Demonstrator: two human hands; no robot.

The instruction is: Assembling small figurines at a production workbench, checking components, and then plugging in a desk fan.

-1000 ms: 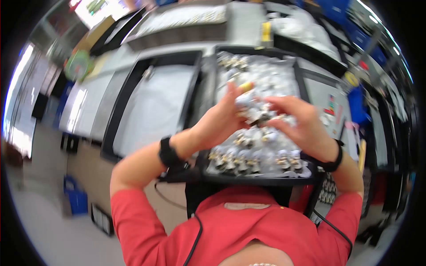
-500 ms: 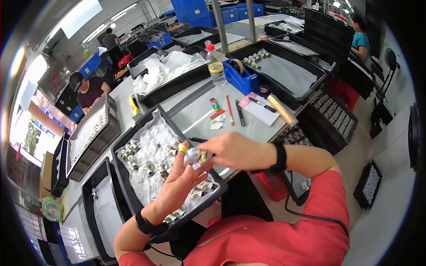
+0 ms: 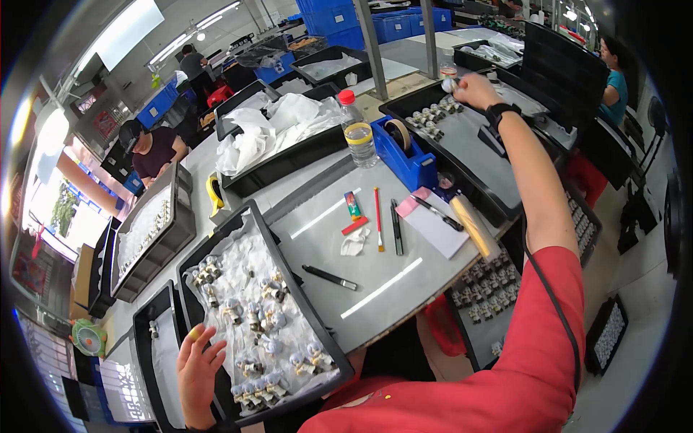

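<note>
the hands, together over the near figurine tray (image 3: 310, 317) a moment ago, are now well apart. the right hand (image 3: 476, 92) has swung to the far right, its fingers pinching a small pale figurine (image 3: 449, 84) over the far end of another black tray (image 3: 473, 148). the left hand (image 3: 196, 372) has let go and dropped to the near tray's left edge, fingers spread. the black pen (image 3: 329, 277), partly covered before, now shows whole.

Right hand (image 3: 479, 94) pinching figurine (image 3: 449, 85) near black tray's (image 3: 494, 208) far end, left hand (image 3: 197, 375) (fingers spread)
</note>
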